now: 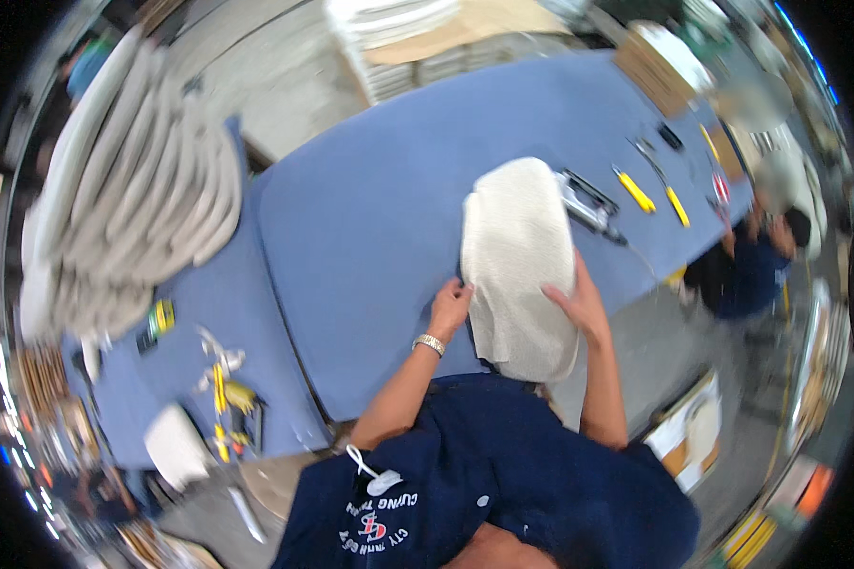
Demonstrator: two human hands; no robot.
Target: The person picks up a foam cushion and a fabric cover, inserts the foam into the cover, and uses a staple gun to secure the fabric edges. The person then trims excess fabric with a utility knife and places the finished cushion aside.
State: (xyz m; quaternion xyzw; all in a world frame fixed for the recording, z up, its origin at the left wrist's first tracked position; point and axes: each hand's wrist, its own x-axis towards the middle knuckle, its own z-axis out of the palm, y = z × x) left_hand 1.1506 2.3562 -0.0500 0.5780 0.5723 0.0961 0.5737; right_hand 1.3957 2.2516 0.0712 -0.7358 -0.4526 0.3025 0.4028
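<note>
A long cream fabric-covered pad with rounded ends lies on the blue-covered table, its near end reaching my body. On its left edge, my left hand is closed, thumb and fingers pinching the fabric border. My right hand grips the opposite edge, thumb on top and fingers along the side, partly hidden. Close beside the pad's far right edge lies a grey and black staple gun with a hose.
The blue table extends left and right. Yellow-handled tools and a cardboard box are at the right. Stacked cream pads rise at the left, near a tape measure and more hand tools. Another person is at the right.
</note>
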